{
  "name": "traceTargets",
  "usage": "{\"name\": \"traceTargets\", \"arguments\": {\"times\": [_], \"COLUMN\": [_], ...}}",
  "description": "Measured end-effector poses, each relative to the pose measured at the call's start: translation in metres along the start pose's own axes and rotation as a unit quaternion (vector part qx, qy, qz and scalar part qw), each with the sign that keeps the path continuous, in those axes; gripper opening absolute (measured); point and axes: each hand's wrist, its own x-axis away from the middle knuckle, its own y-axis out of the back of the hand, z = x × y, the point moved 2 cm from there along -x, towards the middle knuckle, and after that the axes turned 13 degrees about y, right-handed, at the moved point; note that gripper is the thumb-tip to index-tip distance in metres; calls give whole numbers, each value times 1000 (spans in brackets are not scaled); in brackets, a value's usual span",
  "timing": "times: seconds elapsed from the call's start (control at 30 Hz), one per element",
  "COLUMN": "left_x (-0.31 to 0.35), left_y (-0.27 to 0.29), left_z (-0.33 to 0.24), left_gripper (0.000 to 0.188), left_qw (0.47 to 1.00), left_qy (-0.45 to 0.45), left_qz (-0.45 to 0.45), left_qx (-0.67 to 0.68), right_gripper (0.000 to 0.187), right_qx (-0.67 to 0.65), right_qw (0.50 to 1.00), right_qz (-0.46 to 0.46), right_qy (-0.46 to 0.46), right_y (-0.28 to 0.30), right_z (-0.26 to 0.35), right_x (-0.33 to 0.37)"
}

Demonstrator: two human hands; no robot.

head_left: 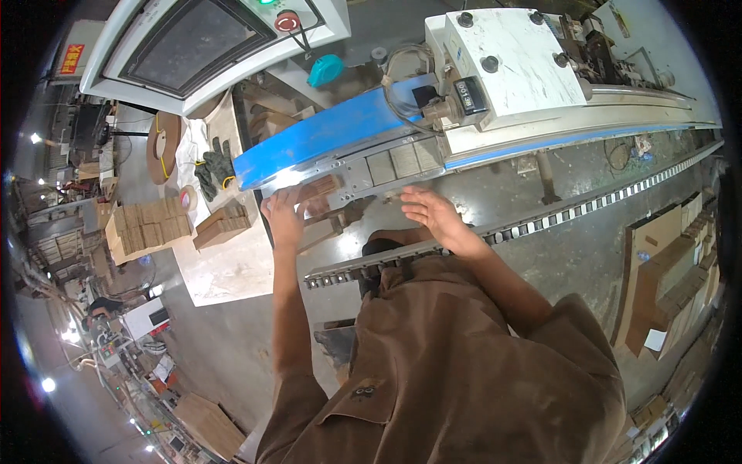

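Note:
My left hand [283, 215] rests at the left end of the machine's metal bed, its fingers spread and slightly bent. Just right of its fingertips lies a short brown wooden piece [318, 188]; whether the fingers touch it I cannot make out. Further along the metal guide, several flat wooden blocks [393, 165] sit in a row beneath the blue guard [325, 135]. My right hand [434, 215] hovers in front of these blocks, fingers stretched out and nothing in it.
A chain-like rail [533, 226] crosses close before my body. On the left, a pale table [220, 274] bears stacked wooden pieces [151, 226], a tape roll [188, 199] and dark gloves [216, 172]. A control panel [193, 46] and a white machine housing [514, 62] stand beyond; boards [665, 271] lie right.

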Motion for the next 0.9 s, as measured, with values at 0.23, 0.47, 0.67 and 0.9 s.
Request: {"name": "traceTargets", "arguments": {"times": [0.23,0.47,0.67,0.9], "left_x": [-1,-24,-32,-36], "left_y": [15,-57,-80,-71], "left_z": [-104,-193,-202,-186], "left_gripper": [44,44,45,46], "left_qw": [992,987,986,979], "left_qy": [-7,-63,-71,-131], "left_qz": [-95,-122,-108,-93], "left_qx": [82,88,104,122], "right_gripper": [42,40,41,33], "right_qx": [-48,-75,-87,-153], "right_qw": [997,993,987,974], "right_qz": [-59,-92,-138,-166], "right_qy": [-27,-15,1,26], "right_y": [4,8,3,-7], "right_z": [-6,-20,-30,-40], "right_x": [-20,-59,-92,-103]}}
